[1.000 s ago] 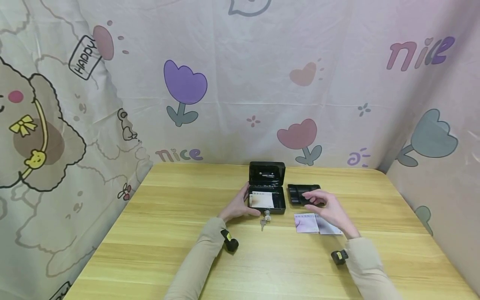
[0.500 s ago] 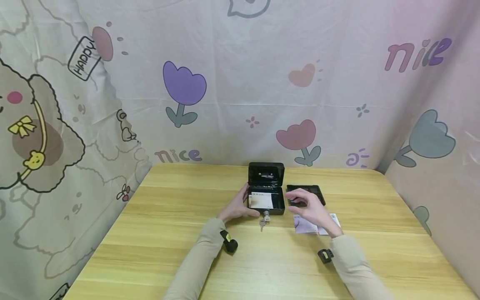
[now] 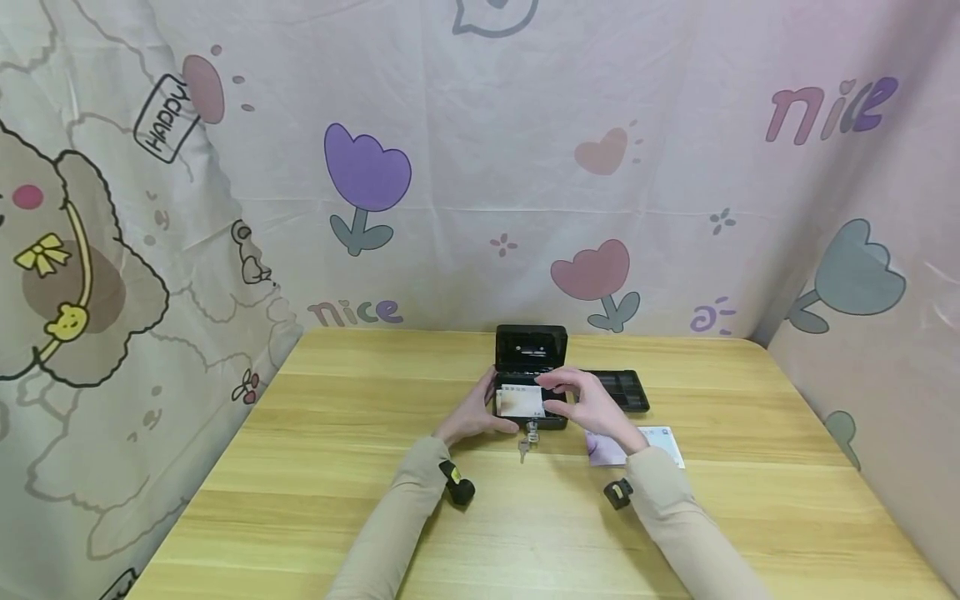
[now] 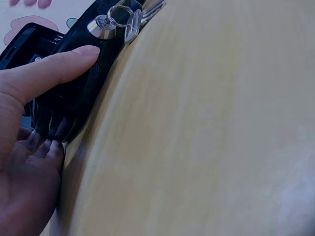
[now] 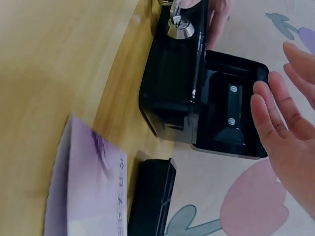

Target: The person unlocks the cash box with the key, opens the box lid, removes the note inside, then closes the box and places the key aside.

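Observation:
A small black cash box [image 3: 553,423] stands on the table with its lid [image 3: 531,343] raised. My left hand [image 3: 471,415] holds it by the left side, the thumb lying over the front near the lock [image 4: 101,27]. Keys [image 3: 523,451] hang from that lock on a ring. Inside the box lies a cream printed sheet [image 3: 519,402]. Over the right part of the box is my right hand [image 3: 591,406], thumb and fingers apart with nothing between them. The right wrist view shows the fingers [image 5: 290,115] in front of the raised lid.
A black compartment tray [image 3: 634,397] lies on the wooden table [image 3: 360,400] to the right of the box. In front of it are a purple printed paper [image 3: 604,450] and a paler one [image 3: 665,442], partly behind my right forearm. A printed cloth [image 3: 480,167] hangs behind the table.
My right hand has moved left from over the black tray to over the box, uncovering more of the tray. My left hand stays at the box.

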{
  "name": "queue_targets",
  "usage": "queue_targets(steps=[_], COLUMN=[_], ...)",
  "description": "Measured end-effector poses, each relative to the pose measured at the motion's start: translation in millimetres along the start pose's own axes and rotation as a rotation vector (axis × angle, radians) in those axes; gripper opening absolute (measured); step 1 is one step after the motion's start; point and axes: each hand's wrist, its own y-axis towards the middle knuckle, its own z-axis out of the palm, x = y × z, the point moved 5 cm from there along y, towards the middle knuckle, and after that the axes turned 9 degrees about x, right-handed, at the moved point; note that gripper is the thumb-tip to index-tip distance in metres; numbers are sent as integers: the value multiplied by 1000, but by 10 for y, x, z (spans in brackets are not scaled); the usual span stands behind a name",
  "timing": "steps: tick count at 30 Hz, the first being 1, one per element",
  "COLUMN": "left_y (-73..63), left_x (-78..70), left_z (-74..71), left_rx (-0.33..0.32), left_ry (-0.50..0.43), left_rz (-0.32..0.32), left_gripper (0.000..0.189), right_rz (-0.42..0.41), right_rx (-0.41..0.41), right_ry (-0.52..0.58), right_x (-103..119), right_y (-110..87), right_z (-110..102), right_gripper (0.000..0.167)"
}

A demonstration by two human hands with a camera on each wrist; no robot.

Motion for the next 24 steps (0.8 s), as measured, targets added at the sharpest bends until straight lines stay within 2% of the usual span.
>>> queue_targets(steps=[8,14,20,24], left_y=[-3,1,1,7], left_x=[4,-6,4,5], left_z=[-3,-3,-2,-2], left_rx=[-2,3,5,12], left_ry=[3,-9,-19,-25], left_rz=[2,25,15,27], left_gripper=[125,124,124,125], right_rz=[-14,62,46,67], right_rx=[129,157,183,184], right_ry=[1,24,13,6], right_x=[-58,-149,-209,-260], right_y=[193,305,397,448], right_z=[82,129,180,208], right_gripper=[36,37,35,32])
